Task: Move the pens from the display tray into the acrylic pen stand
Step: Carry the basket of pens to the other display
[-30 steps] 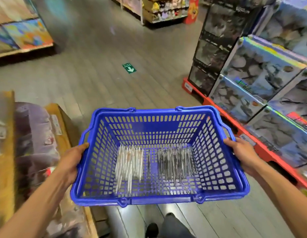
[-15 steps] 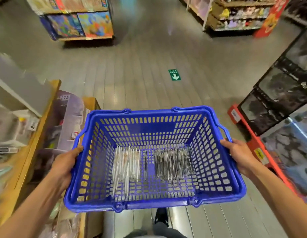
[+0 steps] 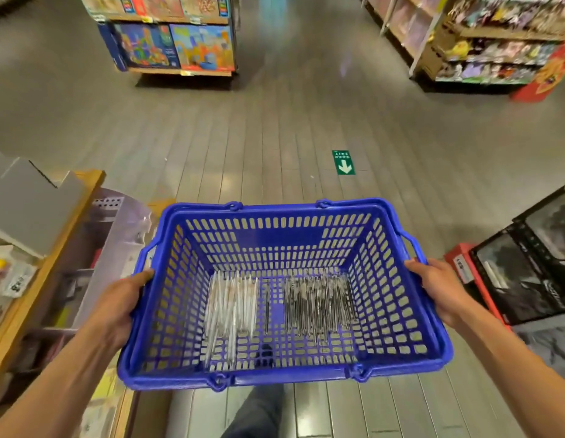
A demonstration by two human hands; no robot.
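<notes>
1. Since the earlier frames the view has swung: the dark boxed goods that filled the right of the frame are pushed to the lower right edge, the green floor arrow [image 3: 343, 162] has slid from left of centre to right of centre, and a shelf of bright boxes [image 3: 173, 42] is now seen at the upper left. The basket is kept in the same two-handed hold.
2. At the bottom centre a dark trouser leg [image 3: 259, 412] is seen under the blue basket [image 3: 284, 374], so walking is judged to be the step in hand.
3. The left hand [image 3: 117, 308] is curled round the basket's left rim, and the right hand [image 3: 439, 289] is wrapped on the right rim.
4. On the basket floor, the pale pens [image 3: 230, 308] lie left of centre and the dark pens [image 3: 319, 301] right of centre, with one single dark pen [image 3: 267, 306] between them.
5. Neither a display tray nor an acrylic stand is visible; the carry is judged early in the task.
6. The basket is best kept level and steady, since thin pens could roll, mix or slip through the floor slots.
7. Farther off, the grey plank floor [image 3: 275, 121] is seen, with stocked shelves [image 3: 496, 42] at the upper right.
</notes>
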